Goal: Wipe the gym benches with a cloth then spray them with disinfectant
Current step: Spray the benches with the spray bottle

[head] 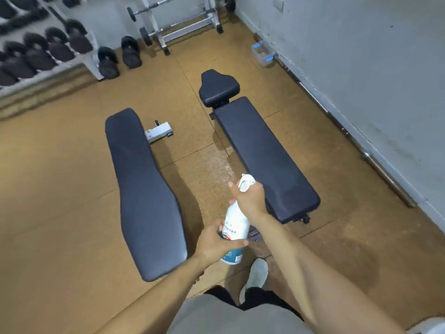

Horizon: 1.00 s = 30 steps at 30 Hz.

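Tan, speckled, cork-like floor (60,189) in big square tiles, seams crossing beneath both benches; wide bare stretch toward the left edge, a narrower lane between the benches, a thin strip along the right edge beside the grey, scuffed wall (361,56). Black left bench (144,189), smooth vinyl with a faint sheen, long and waisted, broad at the near end, rounded at the far end, a grey metal foot (159,132) poking out on its right side. Black right bench (265,155), matte, rectangular with rounded corners, angled toward the wall, a separate tilted seat pad (219,88) at its far end. Steel barbell (349,131) lying on the floor along the foot of the wall. Clear plastic box (263,53) with blue clips near the floor's far right corner. Dark dumbbells (60,49), blurred, on and beside a pale rack (92,66) at the far left edge. White plastic spray bottle (237,220), cylindrical, teal band at the base and small print on the label, held tilted in the air over the lane between the benches, just off the near left corner of the right bench, nozzle pointing away. Fingers of the right hand (250,198) curled round the neck and white trigger head. Lower body gripped by the left hand (214,244), thumb laid across the label. White shoe (256,276) on the floor just below the bottle.
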Tool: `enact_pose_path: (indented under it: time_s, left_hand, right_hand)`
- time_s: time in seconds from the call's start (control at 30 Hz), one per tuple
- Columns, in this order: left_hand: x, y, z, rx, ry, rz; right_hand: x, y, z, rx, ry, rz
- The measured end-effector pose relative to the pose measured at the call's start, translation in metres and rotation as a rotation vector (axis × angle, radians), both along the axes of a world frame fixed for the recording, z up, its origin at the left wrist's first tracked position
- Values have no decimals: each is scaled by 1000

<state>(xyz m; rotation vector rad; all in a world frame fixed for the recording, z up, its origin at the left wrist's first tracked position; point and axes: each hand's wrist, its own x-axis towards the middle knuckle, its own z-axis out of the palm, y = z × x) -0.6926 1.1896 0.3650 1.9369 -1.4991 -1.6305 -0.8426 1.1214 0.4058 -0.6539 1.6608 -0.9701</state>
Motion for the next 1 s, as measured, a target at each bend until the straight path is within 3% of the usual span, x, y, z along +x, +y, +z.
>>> enact_pose_path:
  time_s: [0.23, 0.37, 0.47, 0.6, 0.77, 1.0]
  left_hand:
    - [54, 76, 4, -43, 110, 359]
    - [91, 131, 2, -56, 158, 543]
    - [122, 176, 0, -50, 191, 629]
    - [163, 239, 5, -30, 186, 672]
    - [206, 307, 7, -11, 149, 664]
    - [248, 334, 14, 16, 101, 610]
  right_hand:
    - [80, 35, 22, -87, 3, 360]
    - [140, 72, 21, -76, 112, 474]
    - [182, 110, 13, -101, 56, 563]
    - [224, 179, 1, -109, 30, 638]
    - [273, 246, -11, -47, 62, 570]
    - [316, 271, -21, 36, 57, 506]
